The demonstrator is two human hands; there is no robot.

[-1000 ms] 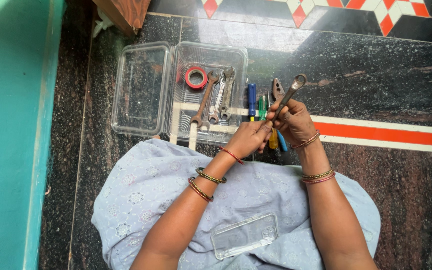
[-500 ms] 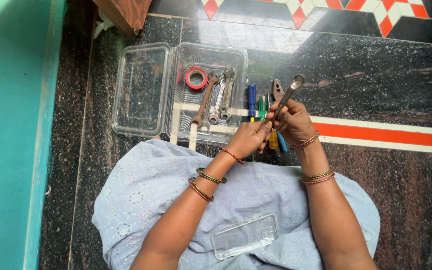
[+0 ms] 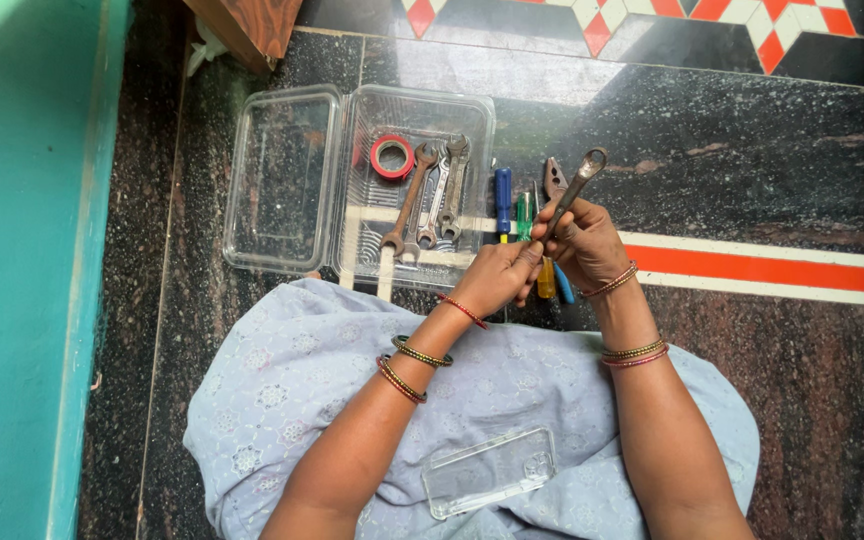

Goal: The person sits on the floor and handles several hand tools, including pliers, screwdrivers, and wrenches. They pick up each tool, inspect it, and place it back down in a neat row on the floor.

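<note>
Dark speckled stone floor (image 3: 752, 150) | teal wall (image 3: 12, 250) | right hand (image 3: 587, 245) fingers grip spanner (image 3: 577, 188) | left hand (image 3: 497, 275) fingers curled at its lower end

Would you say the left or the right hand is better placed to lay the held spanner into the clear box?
Probably the left. The left hand lies nearer the clear box, while the right hand grips the spanner on the far side; passing it leftward looks easiest.

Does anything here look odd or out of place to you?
One thing: a clear phone case lies on the person's lap, apart from the tools. Otherwise it looks orderly: three spanners and red tape lie in the open plastic box, screwdrivers beside it. Both hands hold a ring spanner, right hand, left hand.
</note>
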